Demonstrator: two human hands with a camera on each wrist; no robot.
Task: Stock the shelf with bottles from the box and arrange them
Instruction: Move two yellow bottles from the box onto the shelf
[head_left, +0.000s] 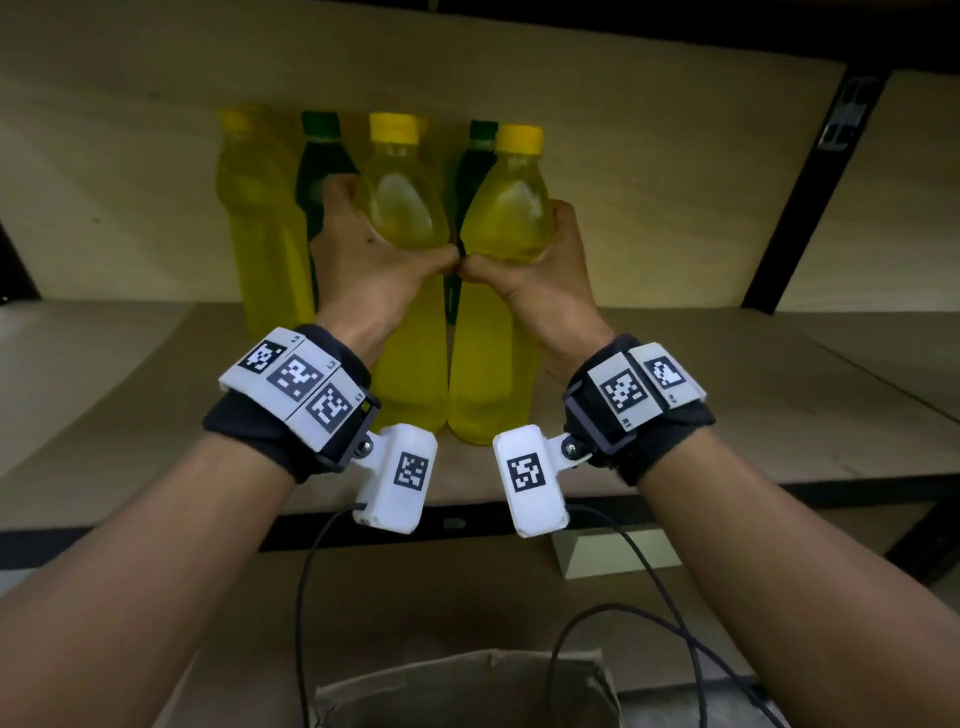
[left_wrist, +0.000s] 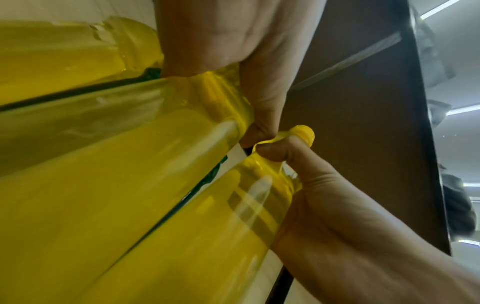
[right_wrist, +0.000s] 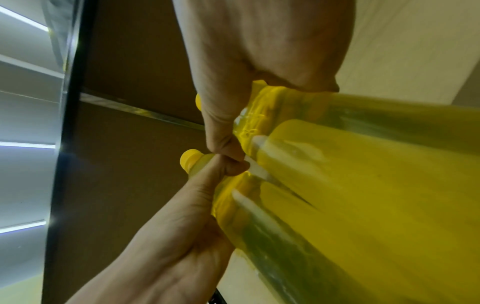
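Observation:
Two clear bottles of yellow drink with yellow caps stand side by side near the front of the shelf board (head_left: 727, 395). My left hand (head_left: 374, 249) grips the left bottle (head_left: 405, 208) at its shoulder. My right hand (head_left: 540, 270) grips the right bottle (head_left: 511, 218) the same way. The two thumbs touch between the bottles. In the left wrist view my left hand (left_wrist: 233, 41) wraps its bottle (left_wrist: 103, 185). In the right wrist view my right hand (right_wrist: 259, 51) wraps its bottle (right_wrist: 363, 164).
Behind the held pair stand another yellow bottle (head_left: 260, 223) at the left and two green bottles (head_left: 322, 156) (head_left: 480, 140). An open cardboard box (head_left: 467, 686) sits below me. A black shelf upright (head_left: 810, 192) rises at the right, and bare board lies on both sides.

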